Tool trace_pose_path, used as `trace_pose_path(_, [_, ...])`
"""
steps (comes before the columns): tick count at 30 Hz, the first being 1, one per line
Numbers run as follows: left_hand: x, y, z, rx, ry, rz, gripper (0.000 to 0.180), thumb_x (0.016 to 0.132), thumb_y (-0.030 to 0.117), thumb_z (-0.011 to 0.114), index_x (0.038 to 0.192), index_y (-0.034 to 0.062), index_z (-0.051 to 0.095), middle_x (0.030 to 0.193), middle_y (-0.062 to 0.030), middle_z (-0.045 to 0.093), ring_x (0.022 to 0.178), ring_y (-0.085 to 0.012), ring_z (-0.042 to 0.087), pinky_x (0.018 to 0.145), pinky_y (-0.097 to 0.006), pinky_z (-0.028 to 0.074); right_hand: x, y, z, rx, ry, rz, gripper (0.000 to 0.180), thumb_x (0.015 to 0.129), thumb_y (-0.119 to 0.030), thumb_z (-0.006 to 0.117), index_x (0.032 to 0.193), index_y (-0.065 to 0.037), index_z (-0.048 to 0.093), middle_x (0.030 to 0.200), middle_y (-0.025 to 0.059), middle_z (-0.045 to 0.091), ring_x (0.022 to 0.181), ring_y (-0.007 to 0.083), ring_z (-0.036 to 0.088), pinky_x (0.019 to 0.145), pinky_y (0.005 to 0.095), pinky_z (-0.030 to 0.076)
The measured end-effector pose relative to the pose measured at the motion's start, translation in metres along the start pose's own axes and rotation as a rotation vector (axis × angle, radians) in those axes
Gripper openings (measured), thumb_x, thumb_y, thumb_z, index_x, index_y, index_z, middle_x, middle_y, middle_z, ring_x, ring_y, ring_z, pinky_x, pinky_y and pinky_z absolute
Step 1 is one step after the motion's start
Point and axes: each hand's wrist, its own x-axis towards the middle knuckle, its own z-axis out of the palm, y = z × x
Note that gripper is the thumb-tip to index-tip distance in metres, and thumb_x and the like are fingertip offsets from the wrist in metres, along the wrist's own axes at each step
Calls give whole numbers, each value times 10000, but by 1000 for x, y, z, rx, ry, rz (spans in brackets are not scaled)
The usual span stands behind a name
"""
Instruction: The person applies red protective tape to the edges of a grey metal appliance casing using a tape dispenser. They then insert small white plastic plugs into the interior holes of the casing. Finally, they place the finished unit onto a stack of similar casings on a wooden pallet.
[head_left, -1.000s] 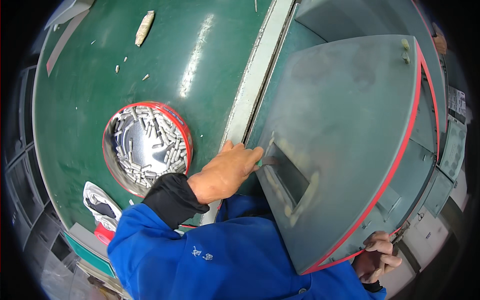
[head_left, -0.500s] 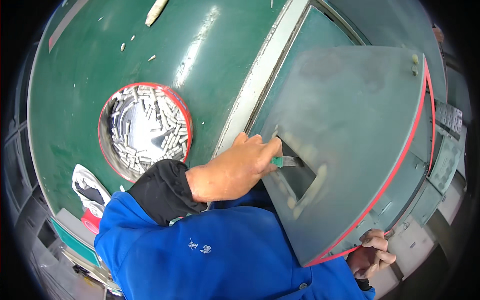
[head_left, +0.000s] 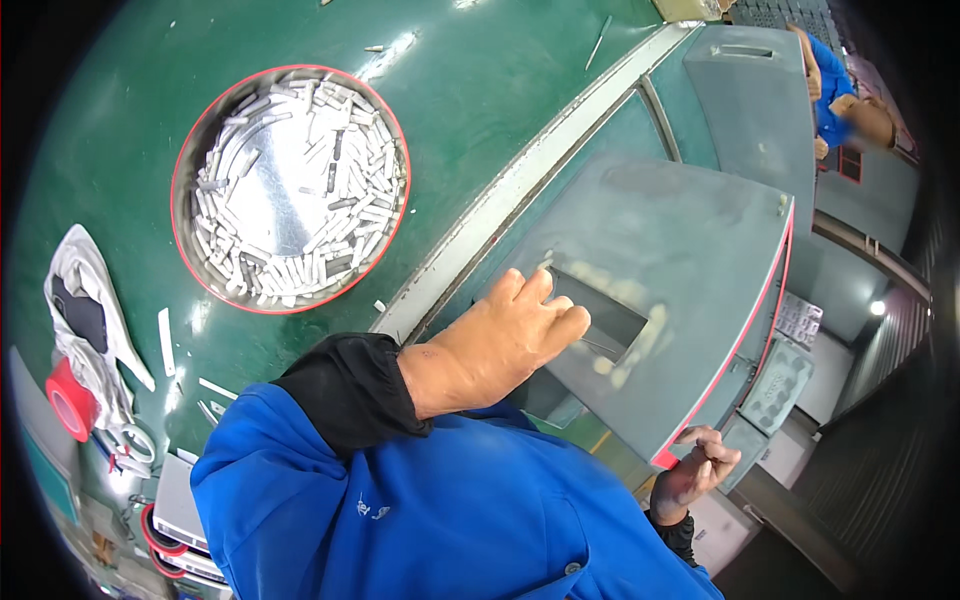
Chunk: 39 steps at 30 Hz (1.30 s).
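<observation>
A large grey panel-like housing with red trim along its edge lies tilted in front of me. It has a rectangular opening ringed by pale, yellowish sanded patches. My left hand is closed beside that opening. It grips a flat metal blade with a green handle; the handle is now hidden by my fingers, and only a thin bit of blade shows at the opening. At the housing's near right corner, my right hand curls its fingers over the red-trimmed edge.
A round red-rimmed tin of short whitish sticks stands on the green table. At left lie a white cloth, a red tape roll and scissors. Another grey housing and a person in blue are far right.
My view has shifted, so more of the left table and the far person show. My left hand has turned over the opening, hiding the green handle. My right hand stays at the edge.
</observation>
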Motion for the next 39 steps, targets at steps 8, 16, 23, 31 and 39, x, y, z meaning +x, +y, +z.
trace_pose_path(8, [14, -16, 15, 34, 177, 149, 177, 722, 63, 556, 836, 122, 433, 774, -20, 420, 856, -205, 460, 725, -333, 328, 3, -11, 7, -115, 11, 96, 270, 833, -301, 514, 866, -80, 364, 748, 143, 510, 721, 209, 492, 773, 343, 360])
trace_pose_path(16, [8, -16, 15, 173, 260, 276, 186, 710, 95, 568, 813, 162, 428, 784, 19, 425, 871, -158, 475, 758, -330, 348, -4, 1, -1, -80, 54, 146, 273, 817, -274, 533, 877, -62, 372, 797, 125, 505, 782, 198, 478, 798, 349, 350])
trace_pose_path(23, [17, -25, 20, 110, 227, 312, 184, 710, 129, 565, 799, 207, 424, 780, 38, 413, 857, -125, 474, 727, -305, 328, -3, -6, 5, -121, 74, 223, 307, 845, -317, 523, 891, -56, 368, 880, 120, 503, 861, 189, 467, 878, 355, 334])
trace_pose_path(31, [29, -26, 26, 155, 196, 305, 198, 705, 128, 565, 801, 219, 419, 762, 44, 379, 825, -110, 467, 734, -291, 304, 0, -10, 4, -134, 12, 259, 310, 866, -336, 507, 899, -75, 343, 871, 120, 494, 871, 184, 469, 881, 352, 339])
trace_pose_path(39, [21, -29, 34, 64, 251, 223, 194, 735, 105, 554, 851, 182, 419, 836, 17, 448, 852, -173, 425, 767, -314, 271, -1, -12, 0, -229, -7, 293, 298, 866, -330, 495, 893, -77, 340, 853, 97, 466, 833, 160, 441, 846, 324, 347])
